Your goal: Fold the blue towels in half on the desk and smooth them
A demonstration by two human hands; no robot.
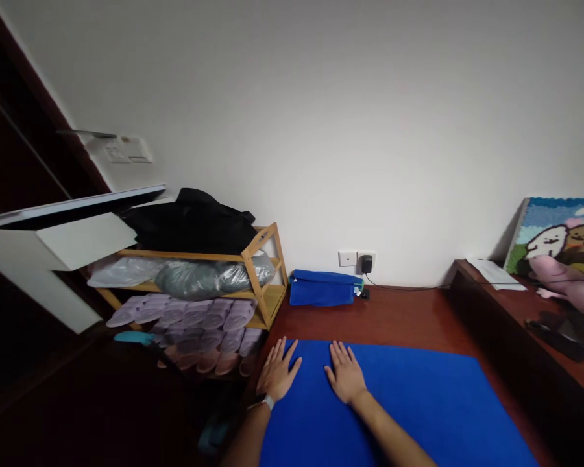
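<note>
A flat blue sheet of cloth or matting (428, 402) lies spread over the reddish-brown wooden surface. My left hand (278, 374) rests palm down on its far left corner, fingers stretched and the thumb apart, with a watch (264, 401) on the wrist. To the right, my right hand (344, 373) presses flat near the far edge of the same sheet, its fingers reaching that edge. Neither hand grips anything. Beyond them, against the wall, sits a folded blue fabric item (324, 290) with green at its ends.
Left stands a wooden rack (253, 275) with a black bag (194, 224), plastic-wrapped bundles (199, 277) and several lilac slippers (217, 313). A plugged-in black adapter (366, 263) trails a cable rightward. On the raised right ledge are papers (495, 274), a pink plush toy (567, 282) and a tufted picture (557, 230).
</note>
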